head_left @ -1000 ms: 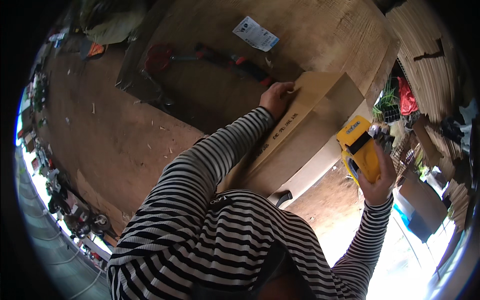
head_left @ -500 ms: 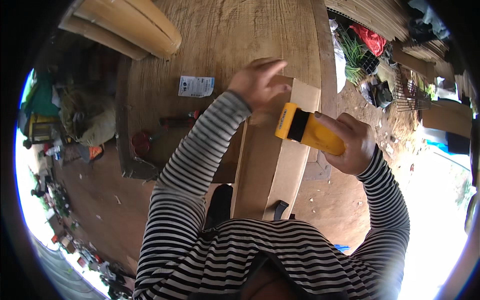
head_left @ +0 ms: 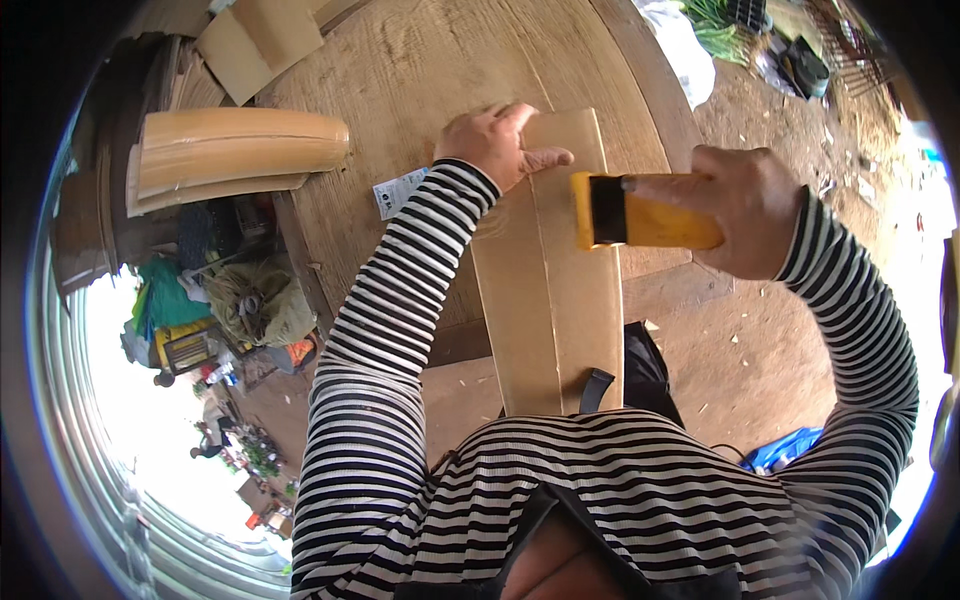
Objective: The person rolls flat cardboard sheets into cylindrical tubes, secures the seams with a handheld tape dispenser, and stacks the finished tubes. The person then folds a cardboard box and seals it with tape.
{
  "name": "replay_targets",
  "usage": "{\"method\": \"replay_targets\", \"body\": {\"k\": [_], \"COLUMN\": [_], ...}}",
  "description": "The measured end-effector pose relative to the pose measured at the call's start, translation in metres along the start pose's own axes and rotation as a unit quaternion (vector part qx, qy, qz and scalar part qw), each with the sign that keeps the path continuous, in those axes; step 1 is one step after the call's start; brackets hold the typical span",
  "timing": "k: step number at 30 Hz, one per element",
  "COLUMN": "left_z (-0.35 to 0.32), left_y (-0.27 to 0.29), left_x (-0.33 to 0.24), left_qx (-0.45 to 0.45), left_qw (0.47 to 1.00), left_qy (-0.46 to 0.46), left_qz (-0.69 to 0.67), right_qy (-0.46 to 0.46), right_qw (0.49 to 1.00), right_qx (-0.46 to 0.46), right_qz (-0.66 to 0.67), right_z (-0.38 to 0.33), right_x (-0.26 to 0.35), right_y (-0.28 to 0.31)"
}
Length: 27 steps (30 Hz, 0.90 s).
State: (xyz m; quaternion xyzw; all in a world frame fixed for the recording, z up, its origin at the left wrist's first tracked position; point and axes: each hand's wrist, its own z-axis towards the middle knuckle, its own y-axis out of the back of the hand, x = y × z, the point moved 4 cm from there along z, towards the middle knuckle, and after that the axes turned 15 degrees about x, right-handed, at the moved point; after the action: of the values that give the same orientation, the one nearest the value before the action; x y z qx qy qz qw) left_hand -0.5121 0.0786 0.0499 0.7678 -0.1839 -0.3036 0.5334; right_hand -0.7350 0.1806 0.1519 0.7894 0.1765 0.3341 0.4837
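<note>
A long brown cardboard box (head_left: 520,290) runs from the wooden tabletop toward my body, with a lengthwise seam along its upper face. My left hand (head_left: 490,145) rests at its far left corner, thumb spread across the cardboard; some fingertips are blurred or hidden. In my right hand (head_left: 750,210) is a yellow hand tool (head_left: 670,218) with a black band near its wider head. My fingers wrap round its body, index finger stretched along the top. The tool's head is over the right side of the box; whether it touches, I cannot tell.
A small printed packet (head_left: 399,193) lies on the wooden table (head_left: 420,70) by my left forearm. Tan curved pieces (head_left: 245,140) are stacked at the table's left, near folded cardboard (head_left: 260,45). A black strap (head_left: 596,390) sits at the box's near end.
My view has turned, shifting the surroundings. My left hand has come down onto the box's far end. The yellow tool has swung level, its head now over the box's right side.
</note>
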Motion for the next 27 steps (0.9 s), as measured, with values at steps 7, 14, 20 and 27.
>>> {"method": "replay_targets", "body": {"k": [7, 14, 20, 27], "left_z": [0.002, 0.001, 0.003, 0.004], "left_y": [-0.006, -0.004, 0.000, -0.002], "left_x": [0.003, 0.003, -0.004, 0.000], "left_qx": [-0.055, -0.042, -0.028, -0.032], "left_qw": [0.997, 0.998, 0.998, 0.997], "left_qy": [-0.053, -0.047, -0.053, -0.069], "left_qz": [0.003, -0.004, -0.014, -0.019], "right_qy": [-0.022, 0.042, 0.095, 0.078], "right_qw": [0.996, 0.987, 0.982, 0.986], "right_qx": [-0.040, -0.071, -0.092, -0.071], "right_qz": [0.075, 0.136, 0.136, 0.126], "right_z": [-0.035, -0.004, 0.011, 0.014], "right_x": [-0.046, -0.076, -0.089, -0.093], "right_y": [-0.064, -0.129, -0.163, -0.176]}}
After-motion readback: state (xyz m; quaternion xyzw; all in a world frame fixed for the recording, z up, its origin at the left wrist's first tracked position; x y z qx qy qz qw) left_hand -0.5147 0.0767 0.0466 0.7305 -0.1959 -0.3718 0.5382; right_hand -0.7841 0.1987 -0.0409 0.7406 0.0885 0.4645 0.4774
